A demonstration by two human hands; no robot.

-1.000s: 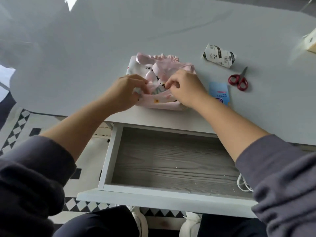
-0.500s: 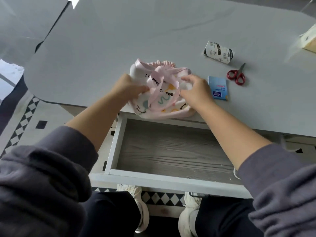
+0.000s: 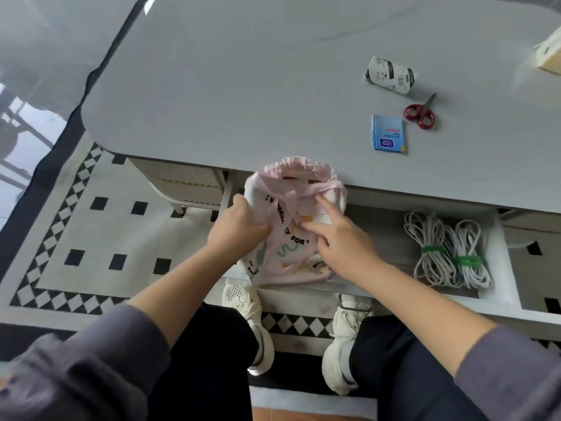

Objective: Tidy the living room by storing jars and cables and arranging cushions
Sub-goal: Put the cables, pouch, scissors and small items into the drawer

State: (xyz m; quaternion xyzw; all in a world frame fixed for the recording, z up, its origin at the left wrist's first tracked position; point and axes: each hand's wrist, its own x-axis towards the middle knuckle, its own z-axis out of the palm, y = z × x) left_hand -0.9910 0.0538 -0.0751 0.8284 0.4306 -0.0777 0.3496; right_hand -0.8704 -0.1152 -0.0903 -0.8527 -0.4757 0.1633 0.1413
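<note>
Your left hand grips the pink pouch, mouth pointing away; right hand rests on it, fingers straight.

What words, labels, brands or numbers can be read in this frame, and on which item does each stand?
"FOR": black print on the pink drawstring fabric pouch. The letters around it are broken up by folds and can't be read.
Small flat blue packet: its label lies upside down and is too blurred to read.
Crumpled white packet with black print: the barcode and lettering are too small to read.
No other text is legible.
</note>
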